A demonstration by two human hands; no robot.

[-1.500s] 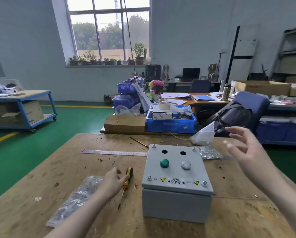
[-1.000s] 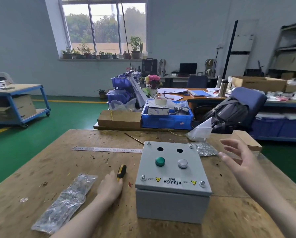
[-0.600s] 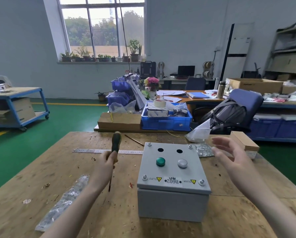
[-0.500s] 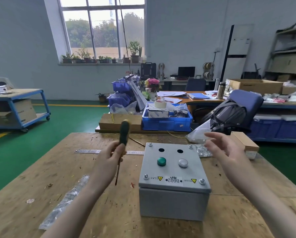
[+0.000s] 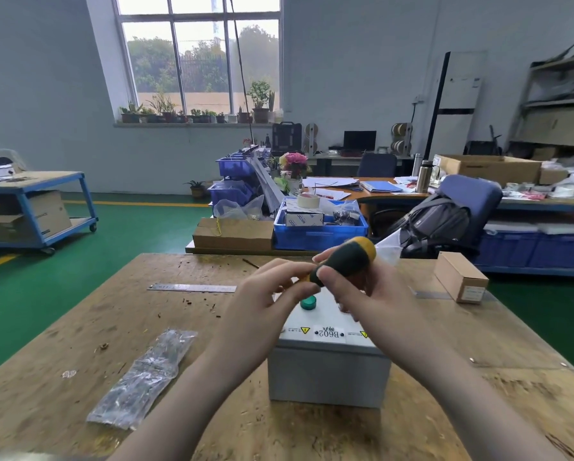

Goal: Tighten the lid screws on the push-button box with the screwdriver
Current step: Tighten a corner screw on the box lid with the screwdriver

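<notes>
White label [image 5: 327, 333] on the lid of the push-button box [image 5: 325, 371], lower centre of frame: reads "B602", printed upside down from this view, followed by two small characters too blurred to read. Yellow triangular warning sign [image 5: 305, 330] left of the label, a second [image 5: 364, 334] right of it. Print on the distant cartons illegible.

Grey push-button box [image 5: 329, 377], green button [image 5: 308, 302], yellow warning triangles [image 5: 305, 330]. Black-and-yellow screwdriver [image 5: 345, 259]. Brown speckled worktop [image 5: 79, 327]. Blue crate [image 5: 319, 236] far. Green floor [image 5: 129, 227], yellow line.
</notes>
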